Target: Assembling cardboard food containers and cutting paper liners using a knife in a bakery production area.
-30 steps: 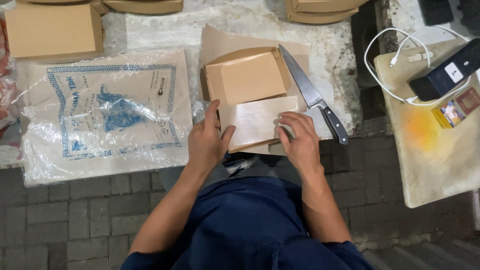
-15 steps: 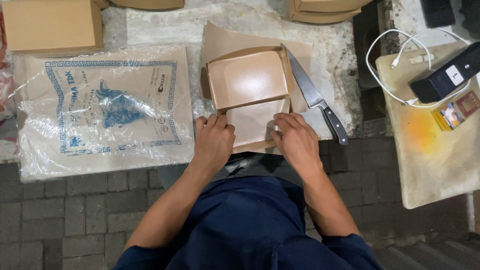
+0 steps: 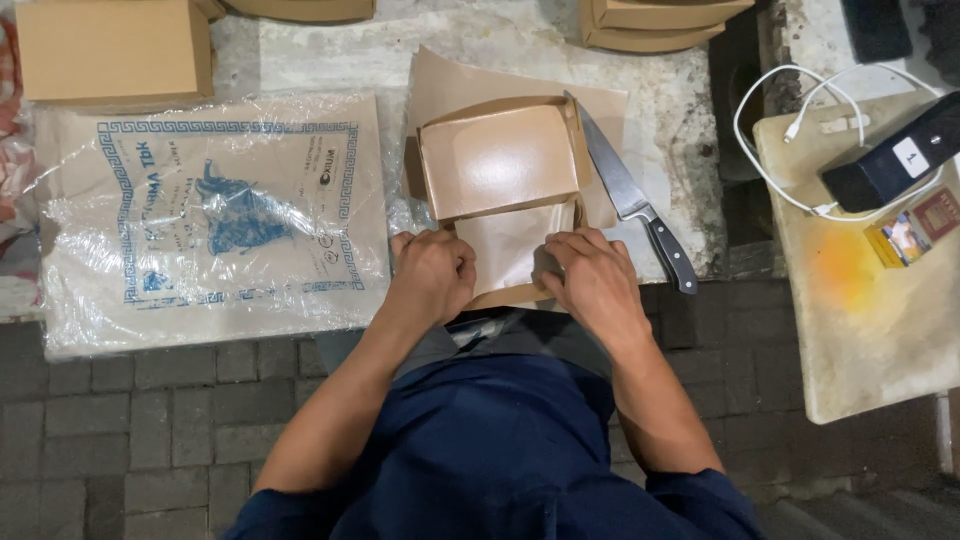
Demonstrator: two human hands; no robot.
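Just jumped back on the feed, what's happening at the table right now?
A person is working a brown cardboard food box at the near edge of a stone table. The left hand and right hand press on its pale front flap, one at each side. A black-handled kitchen knife lies untouched just right of the box, and a plastic-wrapped stack of printed paper lies to its left.

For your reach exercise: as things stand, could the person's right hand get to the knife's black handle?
Probably yes. The right hand rests on the open cardboard box, and the knife lies just beside it on the stone counter, handle toward that hand, with nothing lying between them. The hand would first have to let go of the box.
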